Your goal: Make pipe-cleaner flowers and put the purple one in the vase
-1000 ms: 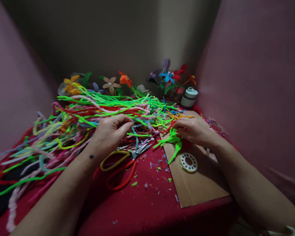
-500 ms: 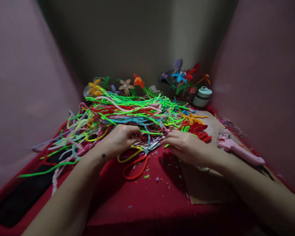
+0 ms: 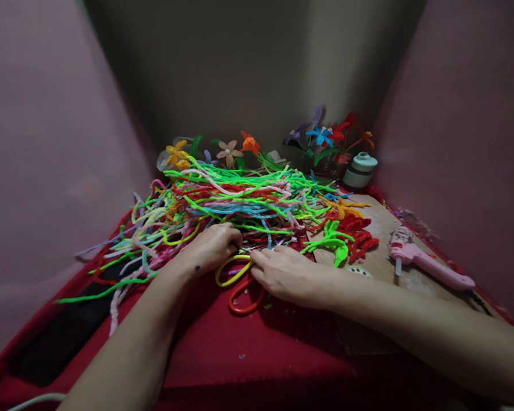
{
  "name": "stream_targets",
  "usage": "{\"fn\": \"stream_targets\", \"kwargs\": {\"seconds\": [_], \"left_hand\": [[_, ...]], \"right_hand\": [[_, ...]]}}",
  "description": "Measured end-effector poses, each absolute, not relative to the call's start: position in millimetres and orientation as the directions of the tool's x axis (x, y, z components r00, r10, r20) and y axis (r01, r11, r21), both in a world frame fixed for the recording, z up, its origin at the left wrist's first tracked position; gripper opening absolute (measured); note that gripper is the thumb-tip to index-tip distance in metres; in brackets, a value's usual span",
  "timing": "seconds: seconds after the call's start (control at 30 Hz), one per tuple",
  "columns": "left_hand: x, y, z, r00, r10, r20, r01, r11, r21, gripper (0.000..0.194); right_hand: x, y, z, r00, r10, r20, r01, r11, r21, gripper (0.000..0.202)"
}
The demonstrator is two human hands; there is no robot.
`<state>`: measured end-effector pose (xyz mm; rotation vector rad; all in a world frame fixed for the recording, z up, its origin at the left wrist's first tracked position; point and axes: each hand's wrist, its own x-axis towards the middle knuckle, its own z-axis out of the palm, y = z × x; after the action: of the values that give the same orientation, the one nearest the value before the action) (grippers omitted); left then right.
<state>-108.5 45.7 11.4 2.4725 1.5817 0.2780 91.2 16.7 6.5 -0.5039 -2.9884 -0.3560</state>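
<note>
A thick pile of colourful fuzzy stems (image 3: 240,197) lies across the red cloth (image 3: 257,354). At its front edge my left hand (image 3: 218,242) has its fingers curled; what they hold, if anything, is too small to make out. Just right of it, my right hand (image 3: 280,271) rests over the scissors, fingers bent down close together, with their contents hidden. The scissors' yellow and red handles (image 3: 245,311) show between and below my hands, while the blades are mostly covered.
Green fuzzy pieces (image 3: 336,242) and red ones (image 3: 364,237) lie on a brown board (image 3: 379,217) at right. Near them is a pink glue gun (image 3: 432,265). A pale-lidded jar (image 3: 360,170) and fuzzy flowers (image 3: 321,136) stand behind. A black object (image 3: 64,328) lies at left.
My right hand has moved left and down over the scissors, close to my left hand. The green pieces and a round dotted item now show more fully. The whole view has shifted slightly.
</note>
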Motion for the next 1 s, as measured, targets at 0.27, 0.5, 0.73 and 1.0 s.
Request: {"fn": "stream_targets", "kwargs": {"seconds": [0.27, 0.5, 0.73, 1.0], "left_hand": [[-105, 40, 14, 0.385, 0.921, 0.063, 0.902, -0.390, 0.184, 0.017], [-105, 34, 29, 0.391, 0.913, 0.117, 0.823, -0.403, 0.399, 0.018], [-83, 26, 33, 0.191, 0.860, 0.473, 0.665, -0.468, 0.583, 0.011], [-29, 12, 43, 0.179, 0.904, 0.389, 0.491, -0.425, 0.761, 0.009]], "right_hand": [[109, -13, 10, -0.950, 0.286, 0.124, 0.306, 0.932, 0.196, 0.016], [112, 0, 6, -0.944, 0.305, 0.126, 0.316, 0.946, 0.077, 0.010], [116, 11, -2, -0.722, 0.599, 0.347, 0.516, 0.800, -0.307, 0.018], [124, 30, 15, -0.234, 0.939, 0.252, -0.291, 0.180, -0.940, 0.020]]}}
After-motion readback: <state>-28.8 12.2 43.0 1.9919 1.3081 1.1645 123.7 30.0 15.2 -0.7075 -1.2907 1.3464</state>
